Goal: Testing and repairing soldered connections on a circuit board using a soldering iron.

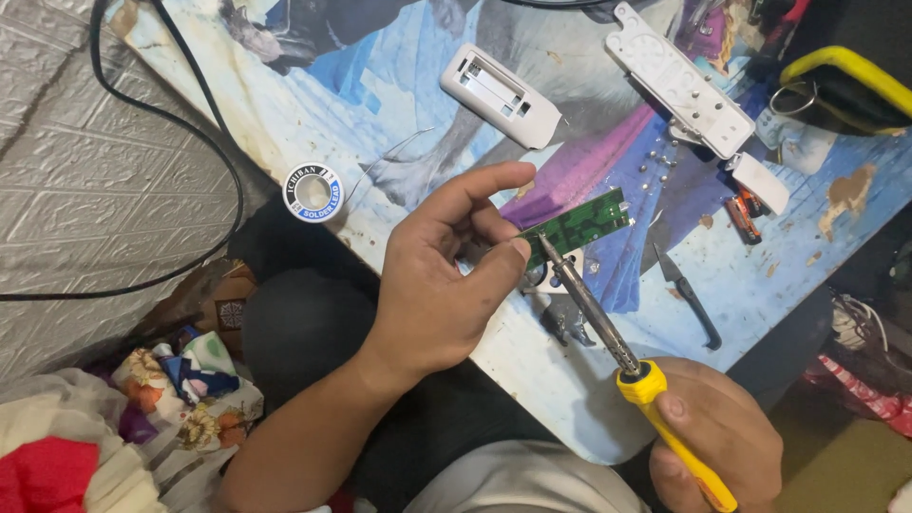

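A: What is the left hand doing?

B: It is pinching a small green circuit board between thumb and fingers, closed on its near end. The board is hanging in the air above the bench, tilted so its long side is pointing up and to the right. Holding it by one end is probably leaving the rest of the board free for the tool.

A: And the right hand?

B: It is gripping the yellow handle of a soldering iron, down near the bottom edge of the view. The metal shaft is reaching up and left, and its tip is meeting the board's near end, just beside the left thumb. Gripping far back on the handle is likely keeping the fingers away from the hot part.

A: What is lying around them?

B: A spool of solder wire is sitting at the bench's left edge, with a thin strand trailing off to the right. Farther back, a white plastic casing is lying open side up, and a second long white casing is lying near it, with small screws scattered beside it. A dark-handled knife is resting to the right of the iron. A black cable is looping over the left wall side.

A: Is the solder strand touching the board?

B: I cannot tell; it is too thin to follow.
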